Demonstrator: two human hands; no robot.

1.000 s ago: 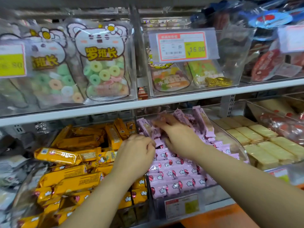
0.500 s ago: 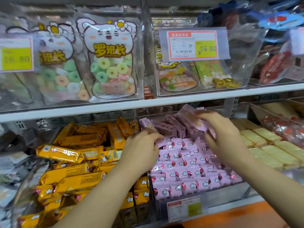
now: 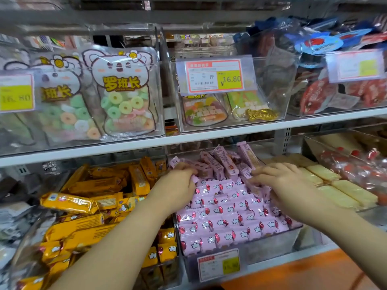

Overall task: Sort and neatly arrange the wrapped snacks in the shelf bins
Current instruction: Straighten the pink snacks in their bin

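Pink wrapped snacks (image 3: 226, 214) fill the clear bin (image 3: 272, 244): neat overlapping rows in its front part, loose ones tilted in a heap at its back. The left hand (image 3: 178, 185) is at the bin's back left corner, fingers curled round one of the pink wrapped snacks, with a wrapper end poking out beneath them. The right hand (image 3: 280, 181) lies palm down at the bin's back right, fingers stretched out and slightly apart, resting on the snacks there. A price tag (image 3: 218, 266) sits on the bin's front wall. Left of the bin lie jumbled orange bars (image 3: 83, 227); right of it, pale yellow bars (image 3: 345, 193) in rows. Above the bin, beyond the shelf board (image 3: 230, 133), stand ring-candy bags (image 3: 123, 95).
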